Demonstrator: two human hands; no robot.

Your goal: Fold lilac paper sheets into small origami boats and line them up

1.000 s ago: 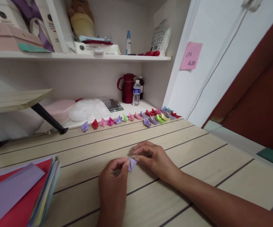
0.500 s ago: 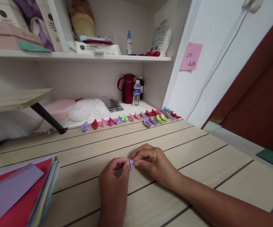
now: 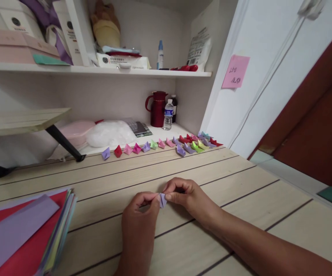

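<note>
Between my hands is a small folded piece of purple paper (image 3: pixel 163 201), held just above the slatted wooden tabletop (image 3: pixel 105 205). My left hand (image 3: pixel 141 214) pinches its left edge between thumb and forefinger. On the other side my right hand (image 3: pixel 189 196) grips it with thumb and fingertips; the fingers partly cover the paper. A crease line shows down its visible face. Along the table's far edge stand several small folded paper boats, among them a purple one (image 3: pixel 106 153), a red one (image 3: pixel 118 151) and a lime green one (image 3: pixel 197 147).
A stack of coloured paper (image 3: pixel 48 226) lies at the near left, a purple strip (image 3: pixel 19 234) on top. Behind the boats are a dark red jug (image 3: pixel 157 109), a water bottle (image 3: pixel 168 115) and a white plastic bag (image 3: pixel 111 134). A black-legged wooden stand (image 3: pixel 22 120) is at left.
The view has shifted slightly, so everything sits a little further right. Both hands keep hold of the purple paper, and more of its folded face shows between the fingertips.
</note>
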